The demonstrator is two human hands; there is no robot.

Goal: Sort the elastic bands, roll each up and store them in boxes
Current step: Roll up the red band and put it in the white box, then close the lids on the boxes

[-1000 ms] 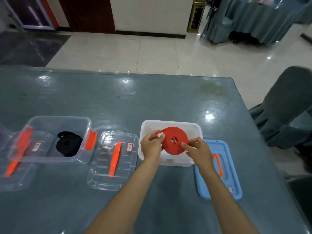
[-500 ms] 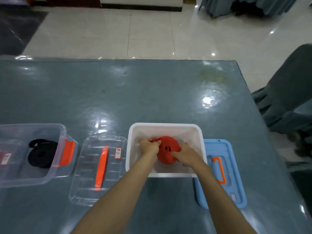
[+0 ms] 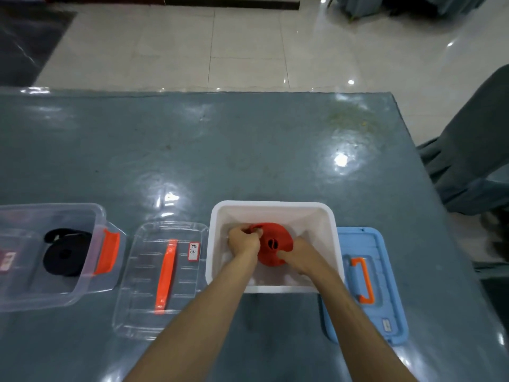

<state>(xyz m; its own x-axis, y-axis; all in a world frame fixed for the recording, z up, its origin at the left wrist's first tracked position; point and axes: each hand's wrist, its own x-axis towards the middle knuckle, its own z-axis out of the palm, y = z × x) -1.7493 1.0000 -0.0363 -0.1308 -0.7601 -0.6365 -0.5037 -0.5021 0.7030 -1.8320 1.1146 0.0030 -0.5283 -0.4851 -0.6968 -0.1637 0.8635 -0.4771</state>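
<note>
A rolled red elastic band sits low inside the white box near the table's front. My left hand grips the roll's upper left edge. My right hand holds its lower right side. Both hands are inside the box. A rolled black elastic band lies in the clear box with an orange latch at the left.
A clear lid with an orange handle lies between the two boxes. A blue lid with an orange handle lies right of the white box. The grey table's right edge is close, with a draped chair beyond it.
Both hands have lowered the red roll from above the white box's rim down into the box. The camera has tilted down.
</note>
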